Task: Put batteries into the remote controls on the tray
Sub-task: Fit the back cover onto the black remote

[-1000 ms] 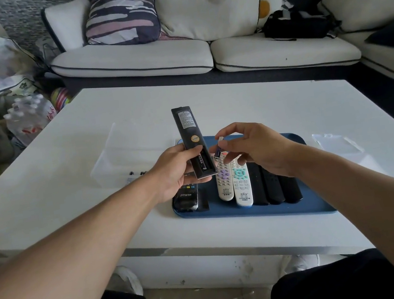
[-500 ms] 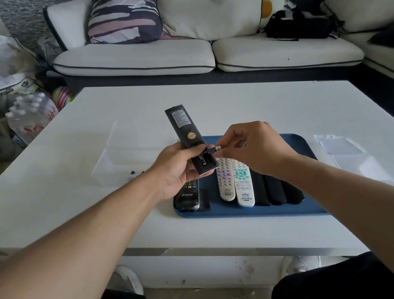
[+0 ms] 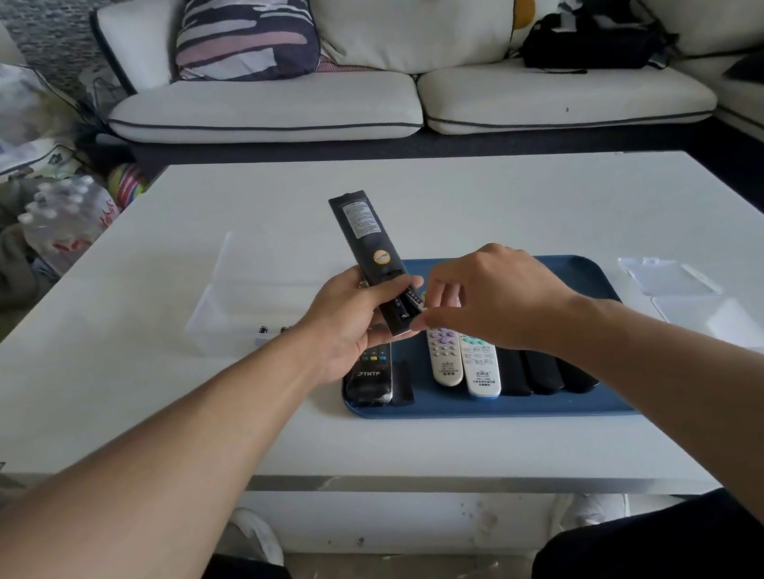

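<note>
My left hand (image 3: 348,328) gripped the black remote (image 3: 371,251) back-up above the blue tray (image 3: 583,270). Half a second earlier my right hand (image 3: 495,303) pinched the battery (image 3: 413,297) sideways at the compartment; now its curled fingertips pressed the battery into the open bay, just right of my left thumb

A white sofa (image 3: 392,96) with cushions stands beyond the white surface (image 3: 457,210). Bottled water (image 3: 66,220) sits on the floor at left.
</note>
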